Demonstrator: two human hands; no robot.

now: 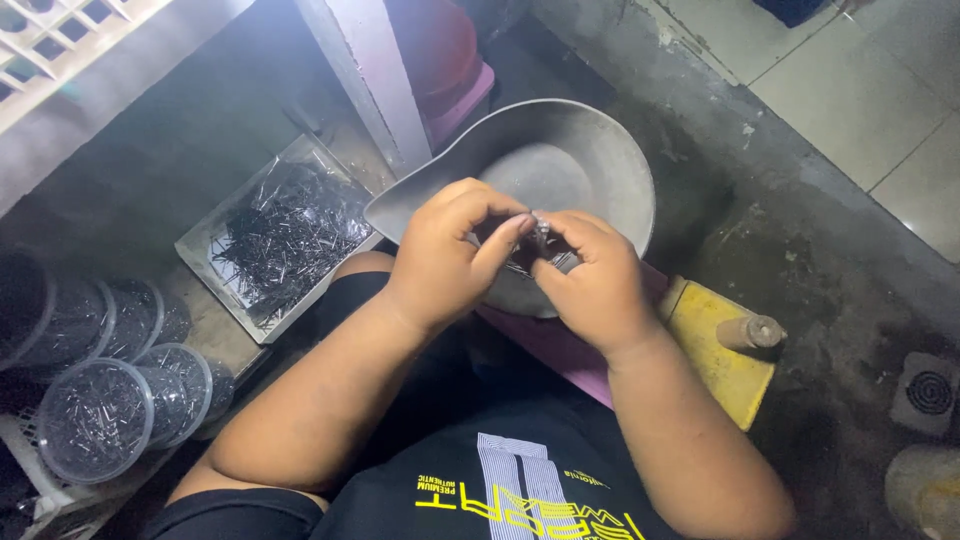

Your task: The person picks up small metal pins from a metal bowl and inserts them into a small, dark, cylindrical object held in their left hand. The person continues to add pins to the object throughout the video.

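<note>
Both forearms come up bare from the lower edge and angle inward, meeting over the pan (560,160). The left hand (440,255) curls knuckles-up, its thumb and forefinger pinched together at the tips. The right hand (595,275) faces it, fingers bent, fingertips touching those of the left. Between them a small metal piece (543,237) is pinched. Both wrists are bent slightly inward.

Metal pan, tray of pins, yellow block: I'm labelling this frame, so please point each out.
Metal pan (585,150): head view, bare inner wall near the far rim.
Tray of pins (205,250): head view, left rim.
Yellow block (715,360): head view, flat top face.
</note>
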